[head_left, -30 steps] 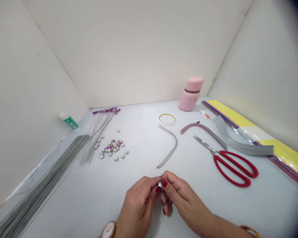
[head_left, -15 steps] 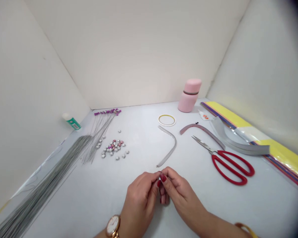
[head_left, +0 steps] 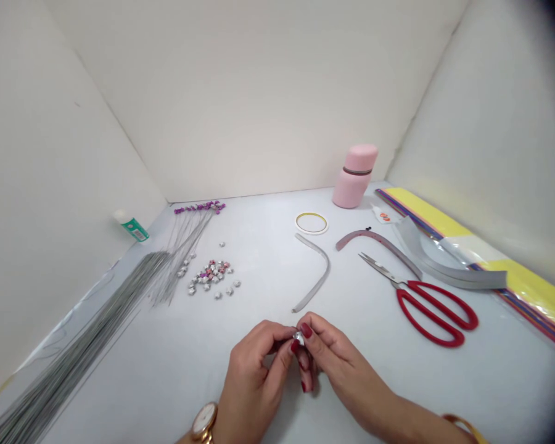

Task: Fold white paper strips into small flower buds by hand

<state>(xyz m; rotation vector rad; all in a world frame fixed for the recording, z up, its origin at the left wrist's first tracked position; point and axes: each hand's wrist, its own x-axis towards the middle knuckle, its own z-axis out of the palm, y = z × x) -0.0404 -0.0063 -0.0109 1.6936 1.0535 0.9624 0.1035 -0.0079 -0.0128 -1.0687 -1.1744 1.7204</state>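
Observation:
Between my fingertips sits a small silver paper star (head_left: 298, 337), partly covered by them. My left hand (head_left: 261, 370) pinches it from the left with thumb and forefinger. From the other side my right hand (head_left: 335, 361) presses on it, thumb on top and fingers curled below. Just beyond the hands lies a bent silver paper strip (head_left: 321, 277). Off to the left is a pile of small folded stars (head_left: 211, 274), mostly silver with some pink and purple.
Red-handled scissors (head_left: 437, 308), a pinkish strip (head_left: 383, 240) and grey strips (head_left: 462, 274) lie right, beside packed coloured sheets (head_left: 425, 209). A tape roll (head_left: 311, 223) and pink flask (head_left: 354, 177) stand behind. Left are wires (head_left: 97, 327), purple-tipped stems (head_left: 203, 208) and a green-white tube (head_left: 134, 227).
Both hands have shifted their fingers slightly, and the silver star now shows more between them. The left hand has moved a little to the left. The things on the table stay put.

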